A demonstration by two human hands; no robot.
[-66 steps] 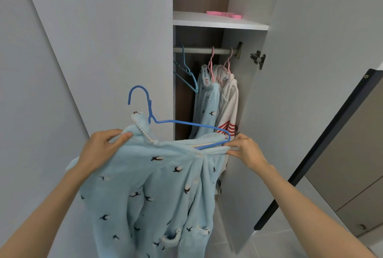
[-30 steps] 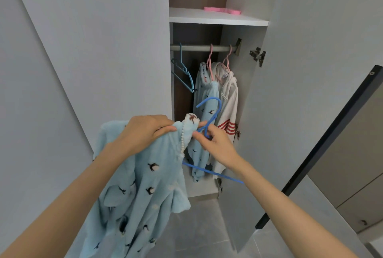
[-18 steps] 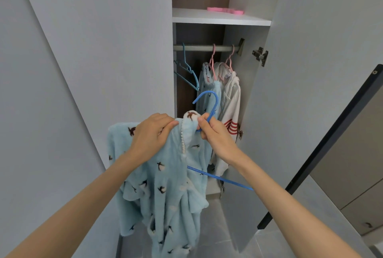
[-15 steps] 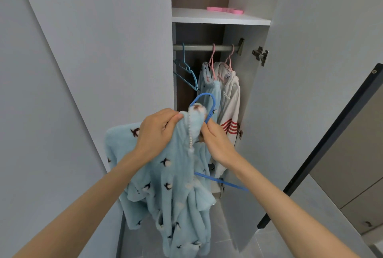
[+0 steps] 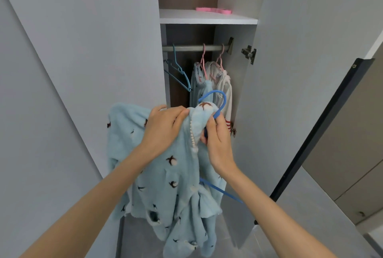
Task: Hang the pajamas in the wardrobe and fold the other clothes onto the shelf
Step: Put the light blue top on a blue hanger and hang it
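Presently, the left hand (image 5: pixel 163 131) grips the collar of a light-blue fleece pajama top with dark bird print (image 5: pixel 165 181). The right hand (image 5: pixel 218 141) has its fingers curled round the neck of a blue plastic hanger (image 5: pixel 224 100), hook above the collar. The garment hangs before the open wardrobe, below the metal rail (image 5: pixel 190 48).

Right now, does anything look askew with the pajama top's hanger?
Yes. The blue hanger sits crooked in the pajama top: its hook pokes out at the collar, but one arm juts out bare below the right hand. The left hand bunches the collar.
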